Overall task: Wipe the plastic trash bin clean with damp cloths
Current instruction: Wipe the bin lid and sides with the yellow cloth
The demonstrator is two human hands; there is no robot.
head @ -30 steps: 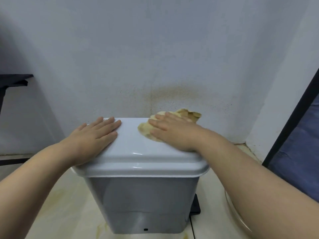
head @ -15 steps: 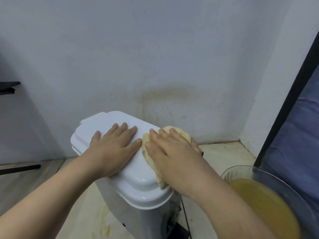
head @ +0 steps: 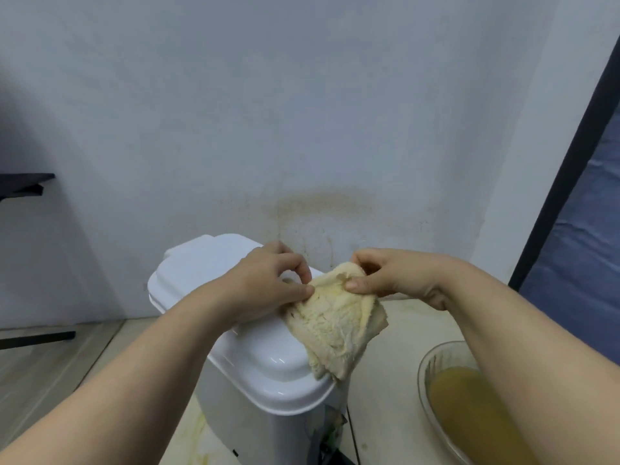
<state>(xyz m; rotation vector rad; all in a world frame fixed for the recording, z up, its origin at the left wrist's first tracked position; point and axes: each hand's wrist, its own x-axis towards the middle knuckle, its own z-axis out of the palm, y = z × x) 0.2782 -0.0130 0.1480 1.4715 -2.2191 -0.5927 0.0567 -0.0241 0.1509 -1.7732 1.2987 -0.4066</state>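
Fingers of both hands pinch the damp cloth at its top edge, above the bin lid. It looks soft and limp, probably light; holding two corners spreads it best.

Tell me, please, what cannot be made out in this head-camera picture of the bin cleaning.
- Bin: its base is cut off by the bottom edge, and its far side faces away.
- Cloth: the underside is folded under, so its dirt cannot be judged.
- Bowl: partly cut off by the edge and covered by the right forearm.
- Left hand and right hand: some fingers tuck behind the cloth.
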